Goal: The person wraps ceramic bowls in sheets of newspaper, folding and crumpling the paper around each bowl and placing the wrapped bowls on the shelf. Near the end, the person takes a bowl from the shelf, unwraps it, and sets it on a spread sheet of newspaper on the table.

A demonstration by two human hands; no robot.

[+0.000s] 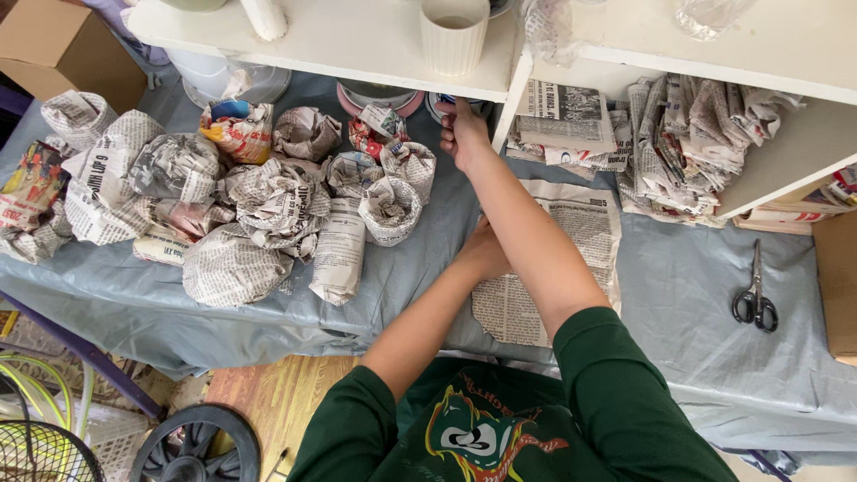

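A flat sheet of printed newspaper (571, 241) lies on the surface (696, 303), which is draped in smooth grey-blue plastic sheeting. The left hand (484, 252) rests on the sheet's near left part, mostly hidden behind the right forearm, so I cannot tell how its fingers are set. The right hand (464, 132) reaches forward with the arm stretched long, under the edge of the white shelf board (357, 45), fingers curled round a small dark-blue-edged object (444, 100) that is mostly hidden; what it is cannot be told.

To the left sits a heap of crumpled, lumpy newspaper-wrapped bundles (241, 205), some rounded, some rolled. A ribbed white ceramic cup (453, 34) stands on the shelf board just above the right hand. In the white open compartment (803, 143) on the right lie stacked, folded newspaper pieces (687, 134). Black-handled metal scissors (755, 295) lie well apart on the right of the surface. A brown cardboard box (62, 49) stands at far left.
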